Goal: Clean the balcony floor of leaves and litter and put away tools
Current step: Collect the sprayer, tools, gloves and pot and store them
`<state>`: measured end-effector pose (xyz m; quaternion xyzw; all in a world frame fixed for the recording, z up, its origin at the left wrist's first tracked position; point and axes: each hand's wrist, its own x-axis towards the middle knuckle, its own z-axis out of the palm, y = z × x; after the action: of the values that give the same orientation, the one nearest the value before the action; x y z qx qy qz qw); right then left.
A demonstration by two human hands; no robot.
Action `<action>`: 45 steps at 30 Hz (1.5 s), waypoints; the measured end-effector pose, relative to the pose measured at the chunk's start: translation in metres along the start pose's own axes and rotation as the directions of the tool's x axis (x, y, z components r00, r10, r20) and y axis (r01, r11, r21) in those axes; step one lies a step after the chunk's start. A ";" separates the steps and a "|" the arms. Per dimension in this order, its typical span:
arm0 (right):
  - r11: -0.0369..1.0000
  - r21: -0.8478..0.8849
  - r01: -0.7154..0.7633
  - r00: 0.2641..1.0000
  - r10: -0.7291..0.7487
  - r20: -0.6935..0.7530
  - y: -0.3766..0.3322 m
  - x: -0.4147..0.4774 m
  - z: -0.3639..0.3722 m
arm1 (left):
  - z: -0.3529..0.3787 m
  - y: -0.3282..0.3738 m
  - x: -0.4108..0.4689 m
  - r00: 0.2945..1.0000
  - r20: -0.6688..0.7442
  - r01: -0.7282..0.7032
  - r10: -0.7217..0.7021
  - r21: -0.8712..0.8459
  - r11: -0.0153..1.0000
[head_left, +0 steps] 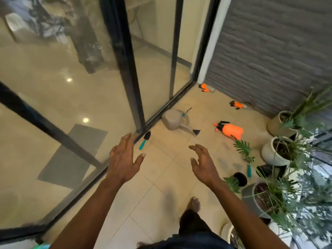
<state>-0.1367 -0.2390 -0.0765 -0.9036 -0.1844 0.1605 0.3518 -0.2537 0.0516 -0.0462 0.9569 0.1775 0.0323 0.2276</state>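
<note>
from the head camera, both arms reach forward over the tiled floor (pixel 161 186), the left hand (pixel 124 159) flat with fingers spread and the right hand (pixel 201 162) with fingers loosely curved, neither grasping anything. a small trowel (pixel 144 141) with a teal handle lies just beyond the left hand beside the glass door (pixel 152 69), a grey watering can (pixel 175 122) lies tipped over farther along, and an orange sprayer (pixel 231 131) lies on its side to the can's right. potted plants (pixel 276 150) stand along the right edge with a second teal-handled tool (pixel 249 169) among them, and a bare foot (pixel 193 203) stands on the tiles below the right hand.
</note>
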 end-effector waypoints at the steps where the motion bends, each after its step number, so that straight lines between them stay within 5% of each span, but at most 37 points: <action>1: 1.000 0.007 -0.012 1.000 0.012 -0.011 0.012 0.006 -0.011 | 0.005 0.011 0.013 1.000 0.006 -0.016 0.015 0.020 1.000; 8: 0.998 -0.005 -0.058 0.998 0.058 0.007 0.082 0.076 -0.088 | 0.030 0.078 0.108 0.994 -0.079 -0.063 0.071 0.100 0.993; 16: 0.984 0.092 -0.154 0.988 0.152 0.029 0.137 0.147 -0.126 | 0.069 0.130 0.187 1.000 0.017 -0.018 0.018 0.032 0.999; 23: 0.951 0.113 -0.289 0.957 0.285 0.048 0.155 0.250 -0.129 | 0.106 0.109 0.286 0.989 0.142 -0.051 0.037 0.101 0.994; 34: 0.865 0.057 -0.499 0.857 0.483 0.182 0.172 0.428 -0.138 | 0.157 0.079 0.489 0.944 0.329 -0.014 0.026 -0.038 0.999; 45: 0.759 0.137 -0.637 0.764 0.598 0.242 0.240 0.599 -0.055 | 0.268 0.037 0.625 0.843 0.537 0.000 -0.022 0.040 0.999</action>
<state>0.4670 -0.1680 -0.3011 -0.8522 0.1111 0.3691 0.3539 0.3809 0.1290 -0.2810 0.9309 0.1128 -0.2414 0.2498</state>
